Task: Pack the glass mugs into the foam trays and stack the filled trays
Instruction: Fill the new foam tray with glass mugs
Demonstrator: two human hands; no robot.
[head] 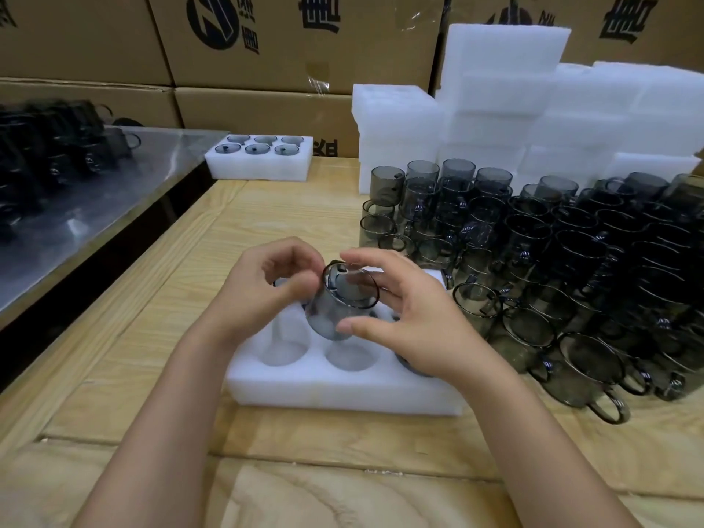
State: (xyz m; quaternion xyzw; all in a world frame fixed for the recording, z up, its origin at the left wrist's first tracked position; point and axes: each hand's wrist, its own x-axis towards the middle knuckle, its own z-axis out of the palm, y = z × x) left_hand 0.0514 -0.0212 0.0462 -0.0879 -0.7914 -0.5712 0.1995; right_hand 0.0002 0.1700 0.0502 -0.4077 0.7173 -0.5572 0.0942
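**A mug held tilted over the open foam tray**

We take the foam tray (343, 390) in front of us as our landmark. It lies flat on the wooden table (152, 375), and its round pockets face up. The two near pockets on the left and in the middle look bare; the near right pocket is partly hidden under our right hand, and something dark shows in it, though we cannot tell what.

Just above the middle of the tray we hold a smoky glass mug (341, 302), tilted so that its rim faces up and toward us. Our left hand (266, 291) curls against the mug's left side, fingers bent and closed on the rim there. Our right hand (411, 318) is spread around the right side, thumb low near the base and fingers arched over the rim. The mug sits clear of the pockets.

To the right of the tray, crowded close beside it, stands a large group of loose mugs (552, 268), some stacked on one another. Behind those mugs rises a pile of white foam blocks (533, 108). Well beyond the tray, toward the far left, a second tray (259, 161) holds six mugs. Cardboard boxes (266, 51) line the back.
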